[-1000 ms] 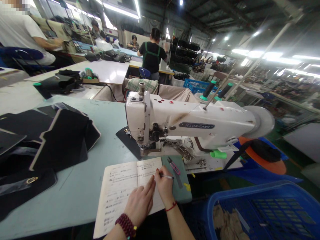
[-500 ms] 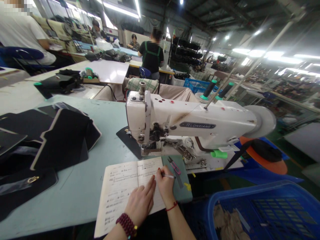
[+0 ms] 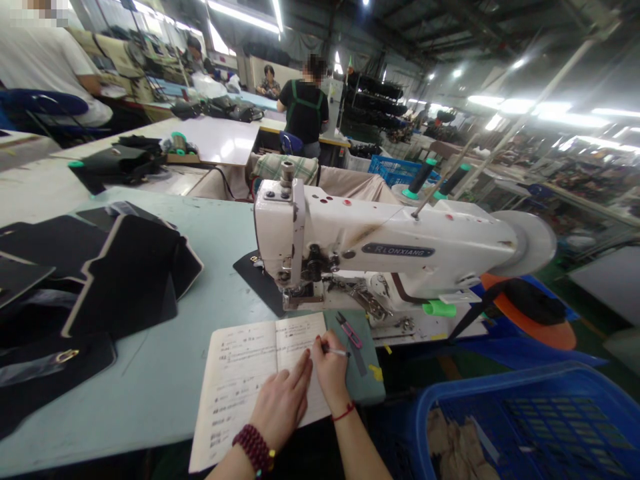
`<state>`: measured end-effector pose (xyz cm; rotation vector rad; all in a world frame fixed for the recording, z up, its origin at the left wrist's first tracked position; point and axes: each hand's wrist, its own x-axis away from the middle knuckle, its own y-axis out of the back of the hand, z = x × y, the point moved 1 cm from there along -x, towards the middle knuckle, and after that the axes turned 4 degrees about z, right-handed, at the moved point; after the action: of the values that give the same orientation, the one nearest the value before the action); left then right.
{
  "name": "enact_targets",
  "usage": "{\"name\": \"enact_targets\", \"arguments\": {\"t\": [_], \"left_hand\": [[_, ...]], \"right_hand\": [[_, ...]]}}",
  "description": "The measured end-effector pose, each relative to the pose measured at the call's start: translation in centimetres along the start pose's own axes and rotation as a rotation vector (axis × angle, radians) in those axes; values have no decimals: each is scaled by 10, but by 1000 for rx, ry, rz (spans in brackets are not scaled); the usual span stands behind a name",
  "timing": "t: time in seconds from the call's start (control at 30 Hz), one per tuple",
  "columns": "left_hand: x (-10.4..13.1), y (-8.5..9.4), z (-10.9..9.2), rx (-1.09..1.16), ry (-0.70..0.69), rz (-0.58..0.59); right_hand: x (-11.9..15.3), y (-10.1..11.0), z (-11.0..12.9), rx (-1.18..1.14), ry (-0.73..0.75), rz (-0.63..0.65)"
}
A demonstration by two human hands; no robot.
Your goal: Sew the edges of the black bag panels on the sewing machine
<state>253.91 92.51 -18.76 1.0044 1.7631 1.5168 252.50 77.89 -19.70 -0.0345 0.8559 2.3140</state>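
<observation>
An open notebook point(image 3: 240, 387) with handwriting on its pages lies on the green table point(image 3: 165, 400), in front of a white sewing machine point(image 3: 395, 233). My left hand point(image 3: 283, 403) rests on the notebook with its fingers stretched out flat. Its fingertips are close beside my right hand point(image 3: 330, 367), which is closed around a pen point(image 3: 336, 351) over the right page. The pen's tip is hidden by my fingers. Pink thread snips point(image 3: 349, 331) and a grey strip point(image 3: 358, 363) lie just right of the notebook.
Black pieces with pale edges point(image 3: 125, 273) are piled on the left. Another black piece point(image 3: 260, 283) lies beside the machine head. A blue basket point(image 3: 525, 387) holding brown material stands at the lower right. Several people are at work behind, one in a black shirt point(image 3: 304, 110).
The view has shifted very slightly. Both hands keep nearly the same place on the notebook, and the pen is still in my right hand.
</observation>
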Motion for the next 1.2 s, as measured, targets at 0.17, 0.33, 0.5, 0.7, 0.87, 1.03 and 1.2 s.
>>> {"name": "enact_targets", "arguments": {"t": [0.17, 0.33, 0.5, 0.7, 0.87, 1.03, 1.2], "left_hand": [[0, 0, -1, 1, -4, 1], [1, 2, -2, 4, -4, 1], [0, 3, -2, 4, -13, 7], [-1, 3, -2, -11, 1, 29], [-2, 3, -3, -9, -4, 31], [-1, 3, -3, -18, -8, 30], [-1, 3, -2, -20, -10, 24]], "right_hand": [[0, 0, 1, -7, -6, -11], [-2, 6, 2, -46, -10, -33], [-4, 12, -1, -62, 3, -5], [-2, 9, -3, -36, 5, -1], [-2, 9, -1, -20, 15, 4], [-3, 10, 0, -17, 25, 11], [-3, 9, 0, -11, 30, 12]]}}
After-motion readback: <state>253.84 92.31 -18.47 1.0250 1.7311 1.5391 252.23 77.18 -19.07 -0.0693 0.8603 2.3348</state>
